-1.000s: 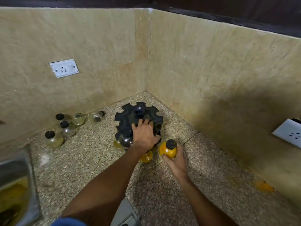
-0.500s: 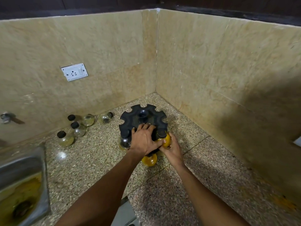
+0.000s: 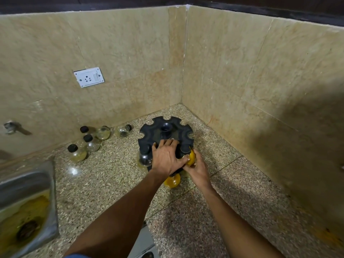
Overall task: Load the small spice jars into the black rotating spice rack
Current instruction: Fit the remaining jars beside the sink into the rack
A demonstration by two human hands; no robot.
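Since half a second ago almost nothing has shifted: both my hands stay at the near edge of the black spice rack (image 3: 166, 134), which stands in the corner of the speckled countertop (image 3: 115, 181).

My left hand (image 3: 166, 158) lies palm down with spread fingers on the rack's top plate. It presses rather than closes round anything.

My right hand (image 3: 197, 169) is wrapped round the yellow-filled jar (image 3: 191, 157), holding it against a slot on the near right rim. Its black cap sits level with the plate. I cannot tell whether the neck is fully seated.

A second jar of yellow powder (image 3: 172, 181) shows below my left wrist, at the rack's lower level; its top is hidden. A darker jar (image 3: 144, 159) hangs in a slot just left of my left hand, its contents unclear.

Five loose jars wait near the left wall. One with a yellowish residue (image 3: 76, 153) stands nearest me, a clear one (image 3: 91, 142) behind it. A black-capped one (image 3: 84, 129) is mostly hidden behind a pale yellowish one (image 3: 103, 132), and another (image 3: 123, 130) lies on its side.

At the lower left, a steel sink (image 3: 26, 183) is cut off by the frame. Yellow stained water lies round its drain.
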